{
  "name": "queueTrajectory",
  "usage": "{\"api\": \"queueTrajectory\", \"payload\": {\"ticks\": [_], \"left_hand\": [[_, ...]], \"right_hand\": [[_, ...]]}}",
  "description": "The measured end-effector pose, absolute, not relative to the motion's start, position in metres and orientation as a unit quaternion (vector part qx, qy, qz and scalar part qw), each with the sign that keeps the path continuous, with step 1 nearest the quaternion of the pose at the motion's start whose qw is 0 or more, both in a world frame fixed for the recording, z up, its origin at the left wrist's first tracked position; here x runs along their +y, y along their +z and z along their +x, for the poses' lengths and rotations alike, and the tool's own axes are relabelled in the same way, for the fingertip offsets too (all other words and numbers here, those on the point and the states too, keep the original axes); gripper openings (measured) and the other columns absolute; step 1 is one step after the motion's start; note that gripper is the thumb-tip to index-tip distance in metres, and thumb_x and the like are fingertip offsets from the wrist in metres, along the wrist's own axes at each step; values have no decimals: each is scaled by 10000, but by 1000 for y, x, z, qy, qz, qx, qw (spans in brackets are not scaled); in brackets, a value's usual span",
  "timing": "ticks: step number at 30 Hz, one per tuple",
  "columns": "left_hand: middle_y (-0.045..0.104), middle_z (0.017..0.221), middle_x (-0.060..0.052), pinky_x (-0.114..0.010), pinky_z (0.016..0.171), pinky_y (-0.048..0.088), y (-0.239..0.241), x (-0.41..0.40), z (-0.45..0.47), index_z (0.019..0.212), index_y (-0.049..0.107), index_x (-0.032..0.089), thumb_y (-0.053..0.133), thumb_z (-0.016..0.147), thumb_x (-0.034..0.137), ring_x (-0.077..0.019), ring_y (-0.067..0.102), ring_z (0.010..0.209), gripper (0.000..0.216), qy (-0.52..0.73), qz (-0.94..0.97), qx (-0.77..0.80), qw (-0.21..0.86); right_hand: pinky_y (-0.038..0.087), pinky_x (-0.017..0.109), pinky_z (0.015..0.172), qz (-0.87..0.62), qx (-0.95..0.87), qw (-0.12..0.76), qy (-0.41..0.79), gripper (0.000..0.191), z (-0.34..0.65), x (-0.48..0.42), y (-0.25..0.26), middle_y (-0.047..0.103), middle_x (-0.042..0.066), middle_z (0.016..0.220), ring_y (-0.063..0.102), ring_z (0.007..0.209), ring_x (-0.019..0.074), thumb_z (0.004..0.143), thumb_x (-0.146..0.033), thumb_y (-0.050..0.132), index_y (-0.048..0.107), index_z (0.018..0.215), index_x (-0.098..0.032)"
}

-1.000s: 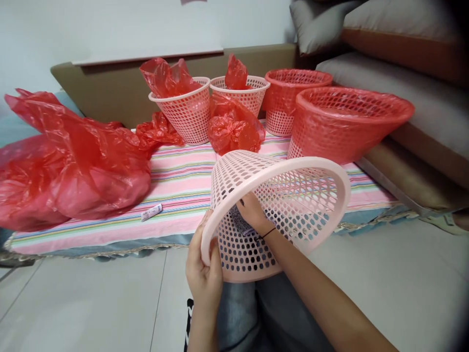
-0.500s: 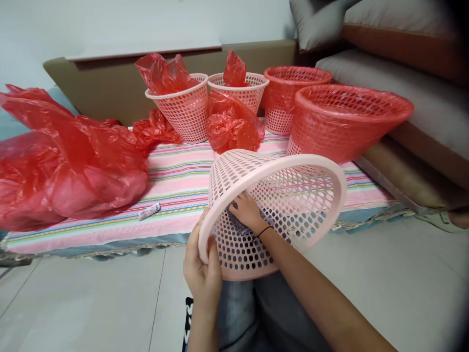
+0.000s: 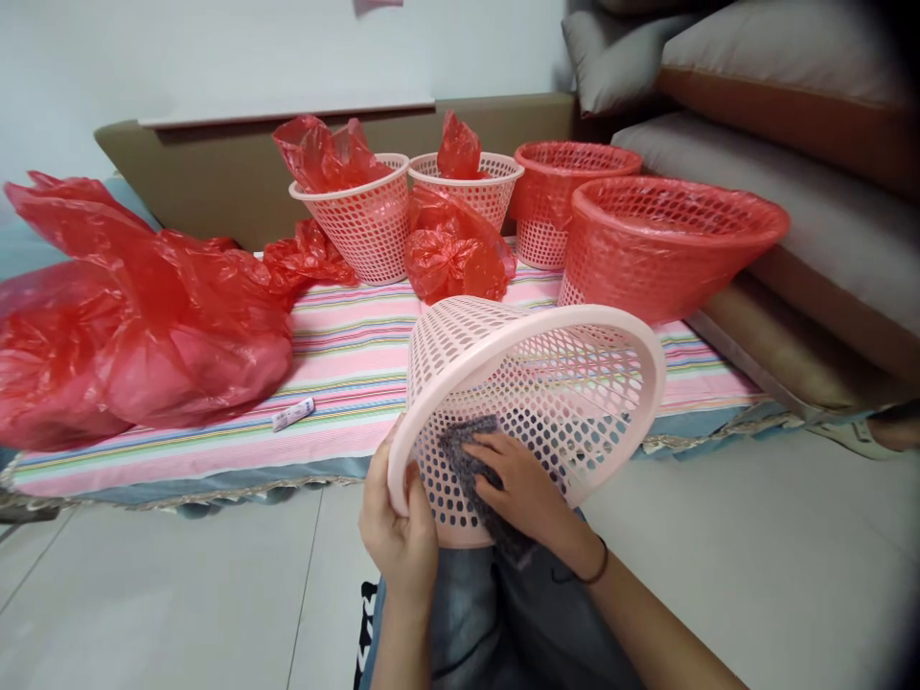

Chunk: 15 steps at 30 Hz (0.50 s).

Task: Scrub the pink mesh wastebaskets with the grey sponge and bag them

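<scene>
1. Furthest left, a bulging red plastic bag (image 3: 172,326) lies on the striped bedcover (image 3: 345,379), well apart from both hands.
2. The left hand (image 3: 399,527) pinches the basket's left rim, thumb inside, fingers wrapped outside.
3. The pink perforated plastic basket (image 3: 495,350) lies tilted over the person's lap, right of that hand; its long axis runs from the mouth, turned toward the person and rightward, to a base pointing away and leftward.
4. The grey cloth (image 3: 467,446) stretches from inside the basket down-right across its near rim, closer to the right hand than the left.
5. The right hand (image 3: 521,484) lies on the cloth at the mouth, fingers bent, slightly spread; I cannot tell whether it grips underneath.
</scene>
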<state>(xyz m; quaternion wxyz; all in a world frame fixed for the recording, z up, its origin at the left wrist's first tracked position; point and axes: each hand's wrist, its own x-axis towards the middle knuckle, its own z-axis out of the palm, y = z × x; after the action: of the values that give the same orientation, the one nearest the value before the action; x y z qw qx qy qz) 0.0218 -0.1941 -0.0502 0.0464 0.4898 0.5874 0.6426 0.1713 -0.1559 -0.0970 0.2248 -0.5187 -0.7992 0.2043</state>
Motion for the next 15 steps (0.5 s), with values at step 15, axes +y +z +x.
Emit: {"api": "queueTrajectory", "payload": {"ticks": [15], "left_hand": [[597, 1370, -94, -361, 1012, 518, -48, -199, 13, 1378, 515, 271, 760, 804, 180, -219, 621, 1212, 630, 673, 493, 548, 63]], "right_hand": [[234, 775, 1127, -465, -855, 200, 110, 926, 209, -251, -103, 376, 96, 1585, 328, 1455, 438, 738, -259, 788, 345, 1550, -309]]}}
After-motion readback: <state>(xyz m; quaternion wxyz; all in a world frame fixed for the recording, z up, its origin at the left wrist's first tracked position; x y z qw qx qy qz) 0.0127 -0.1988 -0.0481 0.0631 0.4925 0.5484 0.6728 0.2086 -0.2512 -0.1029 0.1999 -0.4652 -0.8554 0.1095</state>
